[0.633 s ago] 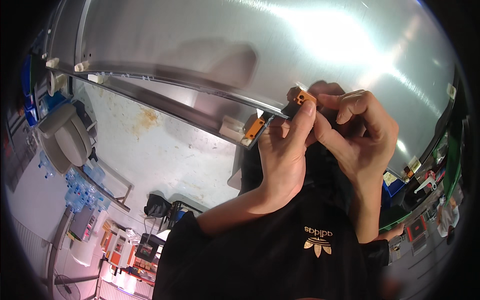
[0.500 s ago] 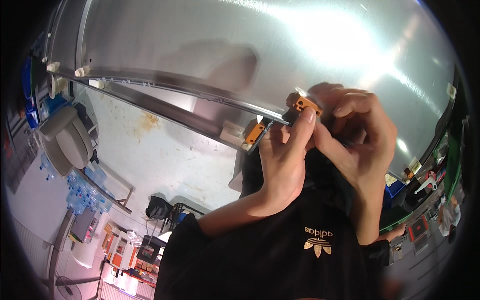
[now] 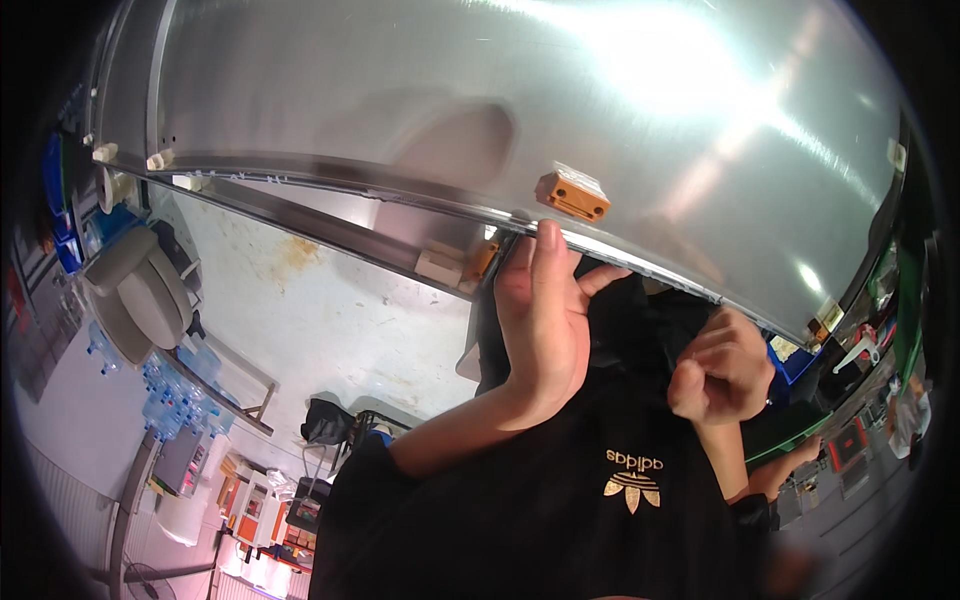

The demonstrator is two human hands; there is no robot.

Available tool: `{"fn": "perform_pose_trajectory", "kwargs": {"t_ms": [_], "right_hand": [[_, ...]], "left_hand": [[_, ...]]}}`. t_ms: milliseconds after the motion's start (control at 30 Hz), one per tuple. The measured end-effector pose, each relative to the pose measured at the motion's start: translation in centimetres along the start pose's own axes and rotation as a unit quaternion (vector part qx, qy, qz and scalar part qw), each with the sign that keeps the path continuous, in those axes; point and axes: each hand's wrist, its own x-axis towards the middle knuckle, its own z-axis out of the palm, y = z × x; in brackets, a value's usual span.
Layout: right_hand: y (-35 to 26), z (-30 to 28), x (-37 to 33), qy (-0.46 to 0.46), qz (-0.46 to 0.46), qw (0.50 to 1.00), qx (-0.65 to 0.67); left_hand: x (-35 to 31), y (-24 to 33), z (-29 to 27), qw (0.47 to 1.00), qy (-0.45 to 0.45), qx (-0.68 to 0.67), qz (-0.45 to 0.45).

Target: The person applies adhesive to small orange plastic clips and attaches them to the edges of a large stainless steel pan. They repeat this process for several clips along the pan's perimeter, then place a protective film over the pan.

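A large brushed-metal panel [image 3: 330, 110] spreads across the upper part of the view. On it, close to the front rim, rests an orange block [image 3: 578, 196] with two dark holes and a shiny top. My left hand [image 3: 545, 330] grips that rim just below the block, thumb on the edge and most fingers hidden beneath. Lower and to the right, my right hand [image 3: 728, 370] is curled closed in front of the rim, apart from the block. What its fingers hold, if anything, is hidden. Partly behind my left hand, a second orange block [image 3: 487, 258] sits beside a white block [image 3: 440, 264].
Under the panel runs a dark metal rail [image 3: 330, 232]. A grey chair [image 3: 140, 290] and several clear blue bottles [image 3: 180, 395] stand on the left. At the right edge, a white trigger-shaped tool [image 3: 862, 346] lies near green-edged surfaces. Another person's hand [image 3: 800, 458] shows at lower right.
Both hands have left the orange block, which now lies on the panel, turned and farther left. My right hand has dropped down and curled. My left hand has shifted left onto the rim.
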Motion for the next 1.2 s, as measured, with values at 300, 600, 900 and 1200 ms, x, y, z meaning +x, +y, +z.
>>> {"fn": "perform_pose_trajectory", "kwargs": {"t_ms": [300,600,900,1200], "right_hand": [[3.3,0.8,-8.7,-0.047,0.174,0.984,0.002],[-0.1,0.3,-2.6,-0.092,0.028,0.994,-0.051],[-0.7,3.5,8.3,-0.058,0.16,0.979,-0.111],[0.1,4.4,8.6,-0.034,0.118,0.988,-0.093]], "left_hand": [[0.2,0.0,0.2,0.999,-0.015,0.029,0.038],[0.3,-0.2,-0.2,0.999,-0.006,-0.015,0.05],[0.5,-0.4,-0.4,0.998,-0.006,0.011,0.061],[0.5,-0.3,-0.7,0.996,-0.053,0.036,0.064]]}}
